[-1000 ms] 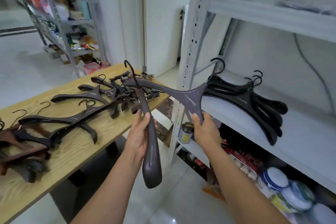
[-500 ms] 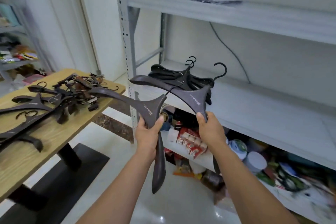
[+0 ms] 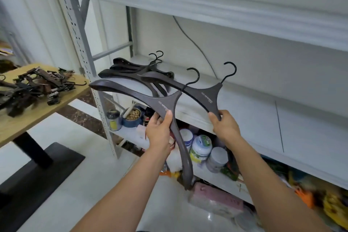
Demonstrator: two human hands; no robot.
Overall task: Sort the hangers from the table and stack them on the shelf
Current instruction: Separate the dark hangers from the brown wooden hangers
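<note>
My left hand (image 3: 160, 132) grips a dark brown hanger (image 3: 131, 93) just below its neck; one arm hangs down toward the floor. My right hand (image 3: 225, 127) grips a second dark brown hanger (image 3: 204, 94) by one arm, its hook pointing up over the white shelf (image 3: 254, 117). A stack of dark hangers (image 3: 131, 70) lies at the shelf's left end, just behind both held hangers. More hangers and clip hangers (image 3: 35, 86) are piled on the wooden table (image 3: 37, 117) at the left.
A perforated grey shelf upright (image 3: 84, 58) stands between table and shelf. An upper shelf board (image 3: 207, 11) runs overhead. Jars, a tin and a bowl of pellets (image 3: 131, 117) crowd the lower shelf. The table's black base (image 3: 37, 175) sits on the white floor.
The view has turned from the table to the shelf. The two hangers, first held together, are now apart, one in each hand, and closer to the stack on the shelf.
</note>
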